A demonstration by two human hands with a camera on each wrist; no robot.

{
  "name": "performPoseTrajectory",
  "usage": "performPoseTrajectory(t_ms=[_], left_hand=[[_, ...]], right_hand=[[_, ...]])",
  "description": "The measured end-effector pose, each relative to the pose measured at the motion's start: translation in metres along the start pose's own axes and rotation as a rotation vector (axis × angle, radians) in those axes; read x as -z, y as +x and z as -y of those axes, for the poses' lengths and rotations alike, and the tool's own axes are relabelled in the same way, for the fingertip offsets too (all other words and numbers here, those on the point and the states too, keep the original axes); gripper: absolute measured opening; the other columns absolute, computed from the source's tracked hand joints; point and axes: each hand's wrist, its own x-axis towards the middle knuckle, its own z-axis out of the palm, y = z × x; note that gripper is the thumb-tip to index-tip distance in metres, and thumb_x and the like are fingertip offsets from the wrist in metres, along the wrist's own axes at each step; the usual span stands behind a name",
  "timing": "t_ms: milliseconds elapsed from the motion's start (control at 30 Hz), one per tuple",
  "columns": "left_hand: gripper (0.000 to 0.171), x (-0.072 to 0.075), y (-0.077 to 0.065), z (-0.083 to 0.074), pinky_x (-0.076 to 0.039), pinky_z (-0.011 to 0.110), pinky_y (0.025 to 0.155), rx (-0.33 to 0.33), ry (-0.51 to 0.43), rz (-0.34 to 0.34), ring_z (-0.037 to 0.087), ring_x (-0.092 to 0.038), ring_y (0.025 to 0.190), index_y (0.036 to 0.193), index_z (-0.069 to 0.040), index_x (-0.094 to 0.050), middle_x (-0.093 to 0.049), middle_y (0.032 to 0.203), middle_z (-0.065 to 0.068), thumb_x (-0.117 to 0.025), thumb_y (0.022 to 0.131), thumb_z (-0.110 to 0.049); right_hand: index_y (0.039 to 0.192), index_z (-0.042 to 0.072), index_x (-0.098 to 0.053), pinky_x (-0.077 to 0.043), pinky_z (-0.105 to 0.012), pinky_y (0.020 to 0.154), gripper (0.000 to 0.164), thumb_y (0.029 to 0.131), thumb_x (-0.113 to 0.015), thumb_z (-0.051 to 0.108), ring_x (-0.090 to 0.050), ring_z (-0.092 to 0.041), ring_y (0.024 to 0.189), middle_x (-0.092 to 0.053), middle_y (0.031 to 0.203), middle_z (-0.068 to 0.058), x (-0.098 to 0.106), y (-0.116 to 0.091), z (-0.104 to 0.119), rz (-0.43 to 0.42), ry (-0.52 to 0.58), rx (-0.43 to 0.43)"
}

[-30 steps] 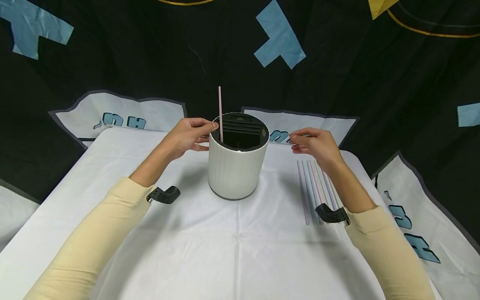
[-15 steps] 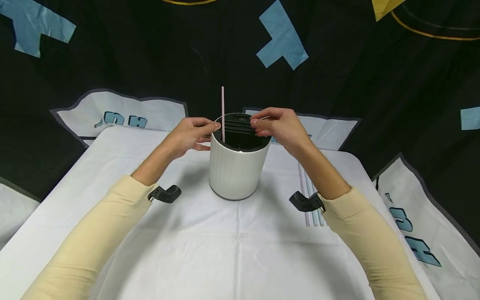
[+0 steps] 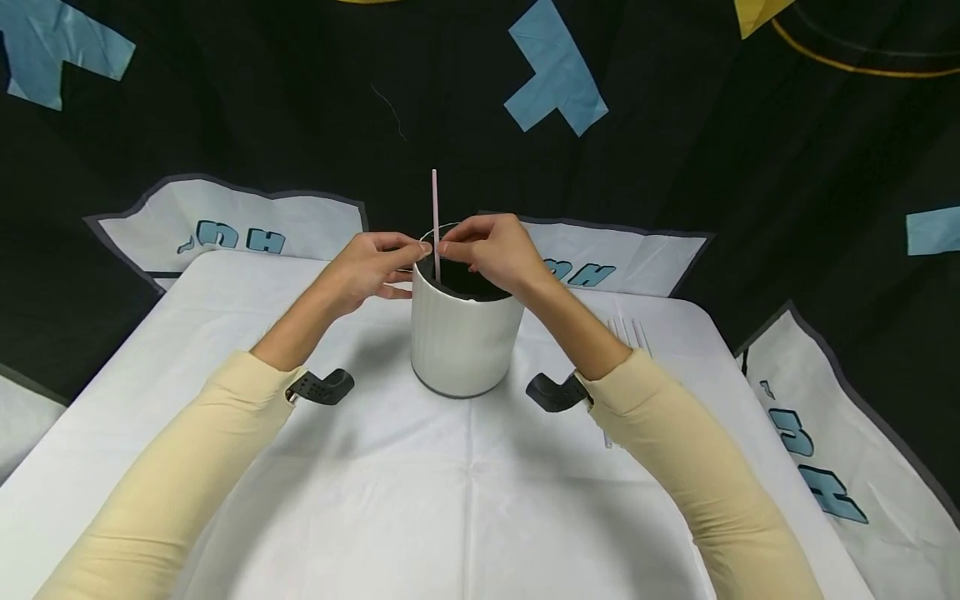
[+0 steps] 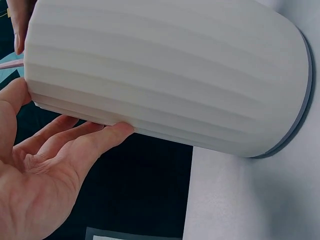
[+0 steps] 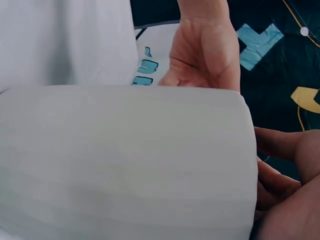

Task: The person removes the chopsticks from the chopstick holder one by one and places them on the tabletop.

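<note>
A white ribbed bin [image 3: 465,350] with a dark inside stands upright on the table, and a pale pink straw [image 3: 435,204] rises out of it at the left of its rim. My left hand [image 3: 367,271] holds the bin by its left side: in the left wrist view the thumb [image 4: 17,92] is at the rim and the other fingers [image 4: 117,131] lie along the outer wall. My right hand [image 3: 495,254] is over the opening, thumb and forefinger right beside the straw; I cannot tell if they pinch it. In the right wrist view the bin hides part of those fingers.
Several thin pastel straws [image 3: 637,337] lie side by side at the right of the white-covered table [image 3: 420,517], partly hidden under my right forearm. A black cloth [image 3: 300,108] with blue and yellow shapes hangs behind.
My right hand has moved left from above the loose straws, across the bin's opening, to the upright straw. The left hand has stayed at the rim.
</note>
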Motion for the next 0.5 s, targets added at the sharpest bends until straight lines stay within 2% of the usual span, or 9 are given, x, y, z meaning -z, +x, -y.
performPoseTrajectory(t_ms=[200, 367, 500], left_hand=[[0.039, -0.0015, 0.0003, 0.0027, -0.06, 0.049, 0.092, -0.008, -0.009, 0.01, 0.034, -0.063, 0.123, 0.13, -0.005, -0.063, -0.06, 0.135, 0.011, -0.062, 0.102, -0.032], [0.04, -0.0027, 0.0011, 0.0022, -0.061, 0.048, 0.092, -0.02, -0.01, 0.02, 0.034, -0.063, 0.123, 0.13, -0.005, -0.063, -0.06, 0.135, 0.011, -0.062, 0.102, -0.034], [0.04, -0.0002, 0.0013, 0.001, -0.06, 0.049, 0.093, -0.011, -0.004, 0.006, 0.034, -0.063, 0.123, 0.13, -0.005, -0.062, -0.059, 0.136, 0.011, -0.063, 0.102, -0.034]], right_hand=[[0.106, 0.01, -0.078, -0.057, -0.037, 0.092, 0.017, 0.094, -0.075, 0.021, -0.062, -0.021, 0.101, -0.073, 0.104, -0.006, -0.0074, -0.0001, -0.0054, -0.033, -0.039, 0.012], [0.104, 0.011, -0.078, -0.058, -0.035, 0.09, 0.015, 0.093, -0.076, 0.021, -0.065, -0.019, 0.1, -0.075, 0.101, -0.006, -0.0107, -0.0004, -0.0065, -0.062, -0.06, 0.031], [0.104, 0.01, -0.077, -0.055, -0.035, 0.088, 0.015, 0.094, -0.075, 0.021, -0.062, -0.02, 0.1, -0.073, 0.104, -0.005, -0.0097, -0.0006, -0.0049, -0.064, -0.01, 0.02]])
